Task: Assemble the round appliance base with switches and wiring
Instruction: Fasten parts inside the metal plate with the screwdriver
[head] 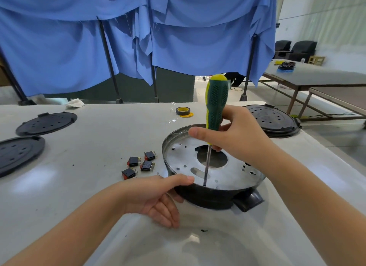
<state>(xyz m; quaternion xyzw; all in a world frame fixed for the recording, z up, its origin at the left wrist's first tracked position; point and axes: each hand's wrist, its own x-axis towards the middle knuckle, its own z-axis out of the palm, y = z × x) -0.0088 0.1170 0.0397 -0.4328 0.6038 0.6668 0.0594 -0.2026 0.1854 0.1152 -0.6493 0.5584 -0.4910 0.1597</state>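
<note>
Between hands: round base (233, 173); left hand (158, 196) grips rim; right hand (235, 135) holds screwdriver (214, 107) upright.

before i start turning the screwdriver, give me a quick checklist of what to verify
1. Right hand grips the screwdriver handle: ok.
2. Screwdriver tip sits at the near edge of the metal plate inside the round appliance base: ok; seated in a screw head: cannot tell.
3. Shaft upright: ok, only slightly tilted.
4. Left hand holds the base rim, steadying it: ok.
5. Left thumb close to the tip: not ok, shift it away.
6. Four rocker switches lie loose on the table, none fitted in view: not ok.
</note>
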